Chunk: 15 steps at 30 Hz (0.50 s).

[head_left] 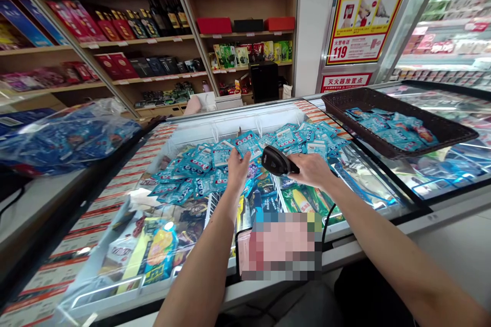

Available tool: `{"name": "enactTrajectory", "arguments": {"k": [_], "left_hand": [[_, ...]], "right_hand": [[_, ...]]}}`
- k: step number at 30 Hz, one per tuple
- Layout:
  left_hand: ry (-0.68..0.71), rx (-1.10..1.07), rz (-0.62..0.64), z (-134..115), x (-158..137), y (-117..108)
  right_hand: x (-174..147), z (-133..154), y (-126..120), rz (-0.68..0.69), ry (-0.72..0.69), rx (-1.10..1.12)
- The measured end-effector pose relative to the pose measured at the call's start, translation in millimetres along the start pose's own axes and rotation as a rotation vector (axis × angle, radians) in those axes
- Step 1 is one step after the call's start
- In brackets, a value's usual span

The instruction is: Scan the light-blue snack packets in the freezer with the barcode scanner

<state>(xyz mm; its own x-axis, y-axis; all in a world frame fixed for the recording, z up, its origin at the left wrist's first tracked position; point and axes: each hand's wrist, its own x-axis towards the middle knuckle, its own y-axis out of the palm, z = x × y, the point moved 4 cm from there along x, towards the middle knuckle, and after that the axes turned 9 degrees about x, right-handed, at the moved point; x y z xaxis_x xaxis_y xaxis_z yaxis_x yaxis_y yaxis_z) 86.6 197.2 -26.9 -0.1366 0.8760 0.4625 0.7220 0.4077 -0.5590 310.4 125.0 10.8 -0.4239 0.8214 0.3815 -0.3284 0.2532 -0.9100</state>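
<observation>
My left hand (238,164) pinches a small light-blue snack packet (247,144) over the middle of the glass freezer top. In my right hand (311,167) is a black handheld barcode scanner (275,160), its head pointing left toward the packet. Both hands are close together, a short gap apart. Around and beyond them, a wide heap of similar blue packets (192,163) spreads across the glass. A dark cable (329,222) hangs below my right hand. Near the front edge, a phone-like screen (242,255) is mostly hidden by a blurred patch.
At right, a brown basket (383,145) holds more blue packets. A clear plastic bag (69,138) full of packets lies at left. Ice-cream packs (159,250) show through the freezer glass. Shelves (245,33) with boxed goods stand behind. Something skin-coloured (193,104) shows beyond the freezer.
</observation>
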Motion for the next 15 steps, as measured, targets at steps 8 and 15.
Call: {"name": "enactTrajectory", "arguments": {"k": [8, 15], "left_hand": [[-0.096, 0.161, -0.092, -11.7, 2.1, -18.0], [-0.036, 0.614, -0.123, -12.1, 4.0, -38.6]], "right_hand": [[1.1, -3.1, -3.5, -0.023, 0.029, 0.045], [1.1, -4.8, -6.9, -0.025, 0.068, 0.034]]}}
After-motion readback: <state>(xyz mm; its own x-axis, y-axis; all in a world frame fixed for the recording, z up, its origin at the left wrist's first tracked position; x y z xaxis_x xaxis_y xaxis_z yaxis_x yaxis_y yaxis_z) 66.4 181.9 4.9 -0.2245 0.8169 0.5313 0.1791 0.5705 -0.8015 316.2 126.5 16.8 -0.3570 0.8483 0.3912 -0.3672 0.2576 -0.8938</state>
